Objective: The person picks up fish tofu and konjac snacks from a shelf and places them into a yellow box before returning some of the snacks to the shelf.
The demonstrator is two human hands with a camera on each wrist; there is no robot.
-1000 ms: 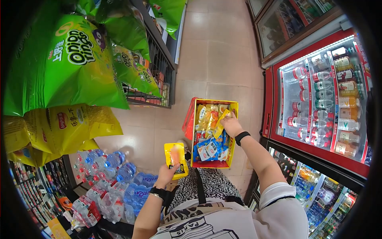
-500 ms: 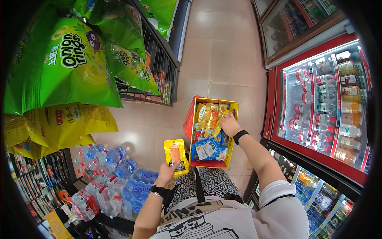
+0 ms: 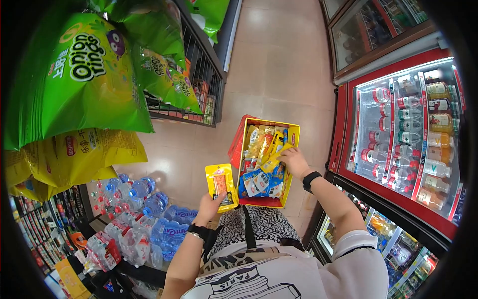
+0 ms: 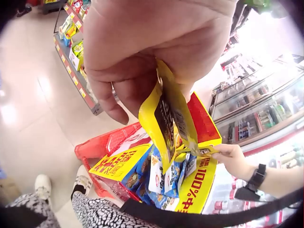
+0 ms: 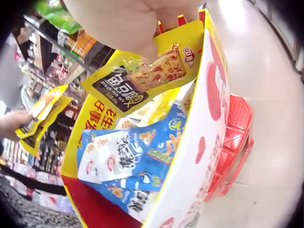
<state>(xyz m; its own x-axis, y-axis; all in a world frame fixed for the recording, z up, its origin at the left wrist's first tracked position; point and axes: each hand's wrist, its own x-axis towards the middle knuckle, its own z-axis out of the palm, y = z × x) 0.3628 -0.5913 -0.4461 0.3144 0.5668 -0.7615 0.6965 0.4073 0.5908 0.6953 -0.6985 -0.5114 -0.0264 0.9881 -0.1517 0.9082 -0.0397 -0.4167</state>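
In my left hand [image 3: 211,205] I grip yellow snack pouches [image 3: 222,183], held left of the box; the right wrist view shows two, spread apart. My right hand [image 3: 296,162] pinches another yellow pouch [image 5: 137,71], printed "Fresh fish tofu", over the box's right side. The display box [image 3: 294,133] is yellow-edged with a red inside. Blue and white snack packets [image 5: 128,156] fill its near part, and yellow and orange pouches [image 3: 258,140] stand in its far part. Part of the fish tofu pouch is hidden by my fingers.
A red plastic basket [image 5: 235,137] sits under and left of the box. Large green chip bags [image 3: 89,74] hang at the left by a wire rack [image 3: 211,102]. Bottled water packs [image 3: 172,234] stand at lower left. A red-framed drinks fridge [image 3: 343,119] lines the right.
My right hand has shifted slightly back and right, drawing the yellow pouch away from others in the box and tilting it flatter. My left hand keeps its pouches, moved slightly right.
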